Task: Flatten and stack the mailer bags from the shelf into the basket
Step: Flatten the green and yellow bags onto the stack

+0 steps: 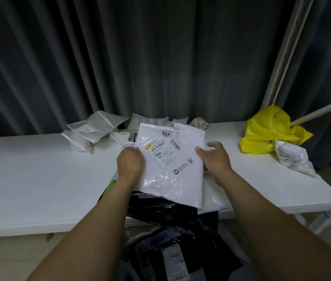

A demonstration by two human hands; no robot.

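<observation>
**Figure. Flattening a mailer before stacking.** The white mailer bag (172,159), label side up, is held over the front edge of the shelf (39,179), tilted towards the person. It already looks nearly flat, with shallow wrinkles and glare in its lower half.

The left hand (130,164) grips the bag's left edge, its fingers (138,150) curled round it. The right hand (216,157) sits at the right edge with its thumb on the bag's face and its fingers (214,144) loosely spread. Whether they reach under the bag cannot be told.

Below the bag, black bags (170,216) spill over the shelf edge, and more dark bags, at least one labelled, lie lower down. The basket itself is not plainly visible, though it is probably beneath them.

**Technique (judgement).**
- Draw the two edges gently apart so the film goes taut.
- Lay the bag down and sweep a flat palm from the sealed end towards the open end to push out trapped air.
- The film is slick, so a firm pinch on both edges should keep it from sliding.
- Lower the bag squarely onto the pile, or the stack may lean.

**Still on the shelf.**
- Crumpled mailers (93,128) lie at the back left.
- A yellow bag (270,134) sits at the right, with another crumpled white mailer (292,157) just beside it.
- A dark curtain (160,57) hangs behind.
</observation>
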